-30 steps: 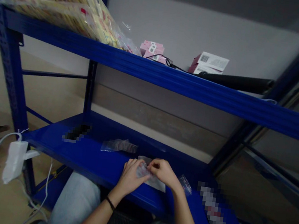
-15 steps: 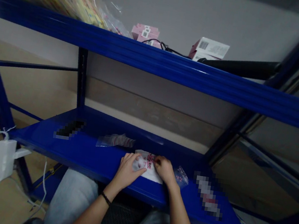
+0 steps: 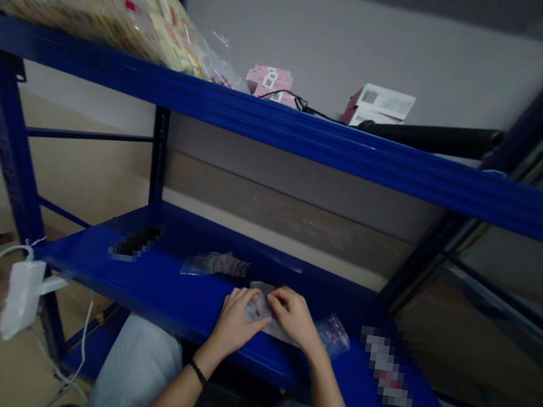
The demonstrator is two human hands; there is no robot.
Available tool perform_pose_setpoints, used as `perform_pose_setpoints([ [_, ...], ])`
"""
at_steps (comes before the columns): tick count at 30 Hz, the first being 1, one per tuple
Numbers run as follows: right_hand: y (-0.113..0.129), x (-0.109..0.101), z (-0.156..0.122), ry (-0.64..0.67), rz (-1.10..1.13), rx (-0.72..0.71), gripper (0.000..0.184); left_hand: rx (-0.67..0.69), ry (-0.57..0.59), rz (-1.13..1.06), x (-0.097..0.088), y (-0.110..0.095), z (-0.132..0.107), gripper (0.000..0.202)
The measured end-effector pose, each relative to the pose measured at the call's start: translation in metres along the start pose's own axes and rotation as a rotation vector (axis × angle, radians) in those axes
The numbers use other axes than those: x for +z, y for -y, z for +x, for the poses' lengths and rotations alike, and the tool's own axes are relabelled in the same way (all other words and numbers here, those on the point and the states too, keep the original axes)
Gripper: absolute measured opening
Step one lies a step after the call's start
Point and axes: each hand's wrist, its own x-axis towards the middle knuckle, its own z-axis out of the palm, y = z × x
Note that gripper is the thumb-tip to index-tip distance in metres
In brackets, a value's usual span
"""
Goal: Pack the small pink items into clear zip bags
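Note:
My left hand (image 3: 237, 323), with a black band on its wrist, and my right hand (image 3: 293, 318) meet over a small white and clear plastic packet (image 3: 256, 309) with pink print. Both hands pinch it, and their fingers hide most of it. It lies low against the blue steel shelf (image 3: 92, 259). Just right of my right hand is a clear plastic bag (image 3: 336, 337) with small pink marks. Beyond my hands lies another clear bag (image 3: 215, 264) with something pinkish inside.
Pixelated patches cover items at the shelf's left (image 3: 135, 241) and right (image 3: 386, 374). A white power adapter (image 3: 22, 296) with cables hangs at the left end. Above, a higher blue shelf (image 3: 281, 131) carries large plastic-wrapped packs, pink boxes, a white box and a black tube.
My hands have drawn closer together over the packet and cover more of its print. The view has shifted slightly, and the clear bag at right shows more fully.

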Motion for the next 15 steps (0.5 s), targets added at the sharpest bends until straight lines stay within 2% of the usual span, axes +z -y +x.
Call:
perform_pose_setpoints([
  [6, 0.021, 0.005, -0.017, 0.067, -0.006, -0.086, 0.018, 0.07, 0.014, -0.095, 0.0, -0.004, 0.0, 0.037],
  [9, 0.025, 0.009, -0.021, 0.076, -0.041, -0.092, 0.018, 0.102, 0.048, -0.144, 0.0, -0.005, 0.0, 0.034],
  [15, 0.023, 0.013, -0.019, 0.117, -0.078, -0.066, 0.023, 0.083, 0.021, -0.094, 0.005, 0.0, -0.002, 0.035],
])
